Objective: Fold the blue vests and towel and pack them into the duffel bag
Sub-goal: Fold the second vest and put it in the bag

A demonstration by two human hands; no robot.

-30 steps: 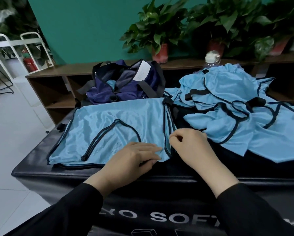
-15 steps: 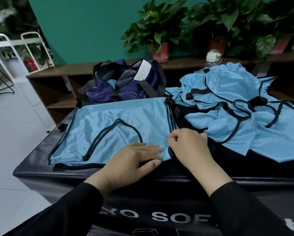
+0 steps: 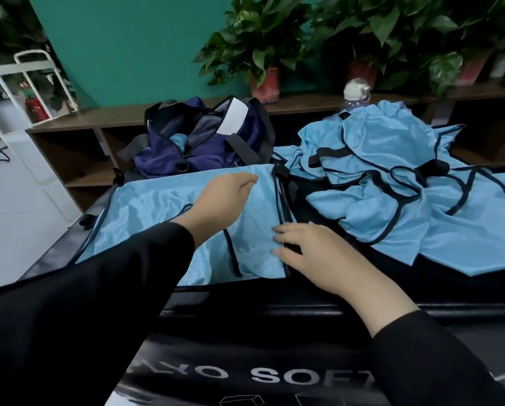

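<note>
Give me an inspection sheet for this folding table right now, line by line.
Surface: black padded table, white lettering on its front.
Job's things: flat light-blue mesh vest spread out; heap of unfolded blue vests at right; open navy duffel bag behind, blue fabric inside.
Clutter: clear bottle with white cap.
Hands: left hand over the flat vest, fingers curled; right hand on its right edge.
Cables: nothing seen.
Surroundings: wooden shelf, potted plants, teal wall.

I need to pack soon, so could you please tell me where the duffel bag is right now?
In the head view, the duffel bag sits open at the table's far edge, left of centre, just behind the flat vest and left of the vest pile.
</note>
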